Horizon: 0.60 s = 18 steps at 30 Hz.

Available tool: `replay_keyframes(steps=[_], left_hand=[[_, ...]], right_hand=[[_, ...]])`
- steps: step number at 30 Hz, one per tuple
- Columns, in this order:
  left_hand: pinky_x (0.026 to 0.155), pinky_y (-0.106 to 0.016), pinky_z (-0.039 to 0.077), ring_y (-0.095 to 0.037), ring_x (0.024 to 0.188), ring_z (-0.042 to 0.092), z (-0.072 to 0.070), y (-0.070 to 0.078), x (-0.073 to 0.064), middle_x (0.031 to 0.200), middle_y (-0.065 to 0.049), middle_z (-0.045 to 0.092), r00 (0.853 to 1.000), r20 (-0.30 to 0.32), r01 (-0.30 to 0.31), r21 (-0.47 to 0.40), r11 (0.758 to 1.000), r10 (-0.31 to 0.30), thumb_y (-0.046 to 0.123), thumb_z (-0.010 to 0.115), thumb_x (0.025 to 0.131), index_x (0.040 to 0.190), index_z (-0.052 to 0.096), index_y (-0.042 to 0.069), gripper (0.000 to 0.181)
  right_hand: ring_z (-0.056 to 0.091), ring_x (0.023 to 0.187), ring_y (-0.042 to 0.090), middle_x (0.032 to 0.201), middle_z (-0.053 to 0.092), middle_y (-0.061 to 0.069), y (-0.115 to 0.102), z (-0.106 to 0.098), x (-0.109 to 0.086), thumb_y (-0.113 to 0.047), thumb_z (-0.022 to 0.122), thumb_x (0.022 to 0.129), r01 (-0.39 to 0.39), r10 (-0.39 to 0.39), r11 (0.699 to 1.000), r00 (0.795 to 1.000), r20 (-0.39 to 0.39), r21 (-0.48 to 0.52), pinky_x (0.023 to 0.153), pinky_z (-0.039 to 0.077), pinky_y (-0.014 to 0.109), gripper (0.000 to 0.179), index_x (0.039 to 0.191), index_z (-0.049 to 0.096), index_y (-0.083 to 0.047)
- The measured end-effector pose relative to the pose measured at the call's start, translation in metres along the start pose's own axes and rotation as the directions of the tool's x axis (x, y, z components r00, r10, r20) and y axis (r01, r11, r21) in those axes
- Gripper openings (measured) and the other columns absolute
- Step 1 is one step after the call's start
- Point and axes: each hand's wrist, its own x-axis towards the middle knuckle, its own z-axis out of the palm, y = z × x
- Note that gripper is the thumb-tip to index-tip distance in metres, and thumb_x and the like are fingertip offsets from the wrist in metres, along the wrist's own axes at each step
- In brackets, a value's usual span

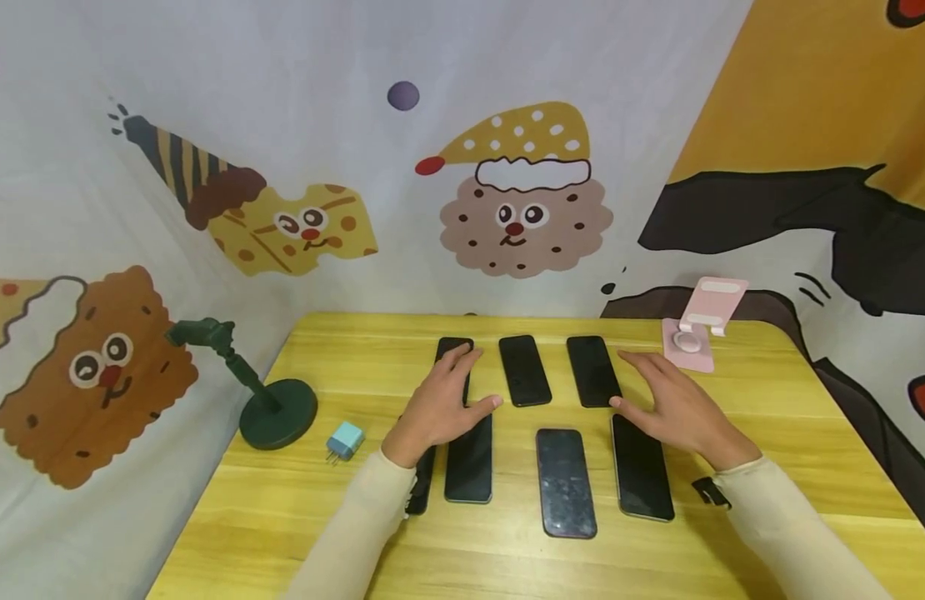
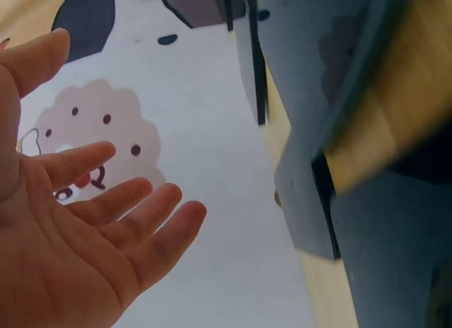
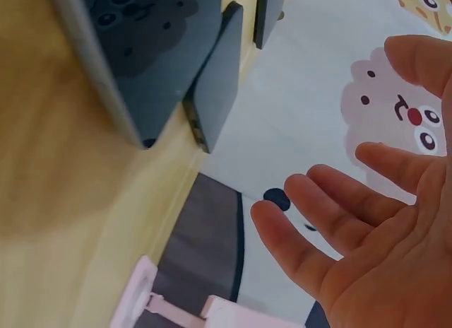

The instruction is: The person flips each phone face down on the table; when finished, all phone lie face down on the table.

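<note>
Several dark smartphones lie face up in two rough rows on the wooden table. My left hand [image 1: 442,407] is above the left ones, partly hiding the back-left phone [image 1: 453,343], the front-left phone [image 1: 468,471] and a phone at the far left [image 1: 421,492]. My right hand [image 1: 680,410] is above the front-right phone [image 1: 642,475], beside the back-right phone [image 1: 592,371]. Between the hands are the back-middle phone [image 1: 526,372] and a smudged phone [image 1: 566,483]. In the wrist views, the left palm [image 2: 78,250] and right palm [image 3: 388,264] hold nothing, fingers spread and slightly bent.
A green stand [image 1: 278,412] is at the table's left edge, near a blue plug-in charger [image 1: 346,439]. A pink folding phone stand [image 1: 687,343] sits at the back right. A cartoon-printed cloth [image 1: 342,108] hangs behind the wooden table [image 1: 492,567].
</note>
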Motion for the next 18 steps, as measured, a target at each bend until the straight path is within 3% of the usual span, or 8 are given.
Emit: replay_keyframes(steps=[6,13,18], left_hand=[[0.118,-0.058,0.045,-0.036,0.151,0.044,0.011,0.010,0.002,0.168,-0.014,0.037,0.999,0.009,-0.037,-0.058,0.998,0.037,0.049,0.068,0.102,0.164,0.040,0.016,0.076],[0.117,-0.052,0.048,-0.031,0.145,0.052,0.024,0.028,0.004,0.163,-0.010,0.043,0.995,0.074,-0.050,-0.135,0.990,0.061,0.044,0.068,0.104,0.163,0.041,0.018,0.070],[0.109,-0.044,0.054,-0.028,0.136,0.057,0.039,0.040,0.005,0.162,-0.006,0.045,0.989,0.120,-0.055,-0.219,0.974,0.082,0.043,0.069,0.104,0.161,0.044,0.018,0.067]], right_hand=[[0.055,0.134,0.046,0.153,0.054,0.024,0.004,-0.001,-0.013,-0.045,0.073,0.100,-0.040,0.038,0.998,0.999,0.026,0.058,0.107,0.048,0.070,0.077,0.158,0.045,-0.004],[0.062,0.125,0.043,0.148,0.058,0.023,0.008,0.003,-0.031,-0.041,0.073,0.101,-0.067,0.063,0.987,0.998,0.031,0.147,0.094,0.058,0.063,0.071,0.156,0.048,-0.003],[0.064,0.123,0.042,0.144,0.061,0.023,0.011,0.009,-0.045,-0.036,0.072,0.103,-0.090,0.086,0.964,0.996,0.030,0.248,0.089,0.062,0.057,0.064,0.153,0.051,-0.003]])
